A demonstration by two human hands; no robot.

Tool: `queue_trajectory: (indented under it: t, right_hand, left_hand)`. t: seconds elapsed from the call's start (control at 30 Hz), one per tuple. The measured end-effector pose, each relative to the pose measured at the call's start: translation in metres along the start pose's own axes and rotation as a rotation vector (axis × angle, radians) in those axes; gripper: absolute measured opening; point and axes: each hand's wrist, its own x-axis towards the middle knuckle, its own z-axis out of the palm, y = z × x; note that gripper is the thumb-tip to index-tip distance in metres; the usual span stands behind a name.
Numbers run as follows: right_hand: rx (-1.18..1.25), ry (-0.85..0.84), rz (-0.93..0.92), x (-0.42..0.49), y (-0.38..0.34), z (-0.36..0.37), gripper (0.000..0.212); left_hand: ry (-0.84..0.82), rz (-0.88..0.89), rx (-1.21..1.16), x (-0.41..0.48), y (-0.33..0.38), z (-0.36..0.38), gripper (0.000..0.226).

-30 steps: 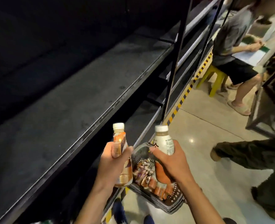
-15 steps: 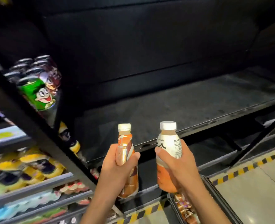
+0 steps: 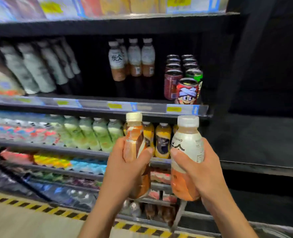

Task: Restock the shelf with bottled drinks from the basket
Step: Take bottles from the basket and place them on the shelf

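Two bottles up at chest height, one per hand. The white-labelled bottle (image 3: 187, 157) sits upright in the right hand (image 3: 202, 174), fingers wrapped round its lower half, thumb across the front; label faces outward, likely so it can be matched to stock. The brown-labelled bottle (image 3: 136, 155) is clasped the same way in the left hand (image 3: 125, 170), just beside the other, caps level. Above and beyond the hands, a small group of white-labelled bottles (image 3: 132, 59) stands on the shelf (image 3: 97, 105), with dark open space to its left; I judge that the destination. Cartoon cans (image 3: 185, 83) stand above the right hand. Basket not in sight.
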Motion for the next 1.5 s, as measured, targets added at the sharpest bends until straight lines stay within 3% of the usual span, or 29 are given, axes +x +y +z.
queue_trajectory:
  t: [0.1,0.23,0.4,0.53,0.63,0.73,0.83,0.87,0.97,1.1,1.17,1.3,1.33,1.5]
  right_hand:
    - [0.024,-0.049,-0.045,-0.006,-0.013,0.051,0.042]
    - [-0.029,-0.077,-0.122,0.002,-0.039,0.100,0.036]
    - [-0.081,-0.062,-0.151,0.033,-0.067,0.142,0.034]
    - [-0.115,-0.089,-0.125,0.069,-0.081,0.164,0.034]
    - [-0.073,-0.096,-0.072,0.096,-0.086,0.177,0.033]
    - [-0.006,-0.101,-0.011,0.123,-0.089,0.190,0.029]
    - [0.031,-0.084,0.021,0.150,-0.092,0.202,0.032]
    - [0.034,-0.069,0.022,0.158,-0.092,0.205,0.032]
    - [0.041,0.006,0.043,0.187,-0.091,0.214,0.028]
    - [0.094,0.068,0.093,0.224,-0.084,0.228,0.023]
    - [0.109,0.093,0.027,0.241,-0.082,0.236,0.036]
    - [-0.032,0.195,-0.082,0.273,-0.087,0.240,0.066]
    - [-0.050,0.202,-0.084,0.280,-0.086,0.238,0.064]
    - [-0.061,0.175,-0.060,0.305,-0.078,0.235,0.044]
  left_hand:
    - [0.053,0.054,-0.022,0.011,0.003,-0.048,0.022]
    - [0.078,0.072,-0.152,0.033,0.022,-0.098,0.045]
    - [0.041,0.028,-0.285,0.082,0.036,-0.141,0.028]
    - [-0.016,0.067,-0.260,0.127,0.044,-0.164,0.036]
    - [-0.084,0.028,-0.252,0.167,0.047,-0.169,0.042]
    - [-0.154,0.017,-0.268,0.214,0.046,-0.168,0.030]
    - [-0.183,-0.037,-0.204,0.257,0.042,-0.166,0.052]
    - [-0.195,-0.044,-0.188,0.270,0.039,-0.165,0.050]
    - [-0.232,-0.066,-0.176,0.306,0.046,-0.160,0.016]
    - [-0.163,-0.066,-0.217,0.350,0.050,-0.152,0.017]
    - [-0.153,-0.085,-0.200,0.367,0.045,-0.154,0.008]
    - [-0.165,0.016,-0.105,0.406,0.031,-0.160,0.072]
    - [-0.148,0.052,-0.112,0.412,0.030,-0.157,0.075]
    - [-0.123,0.140,-0.117,0.441,0.022,-0.148,0.044]
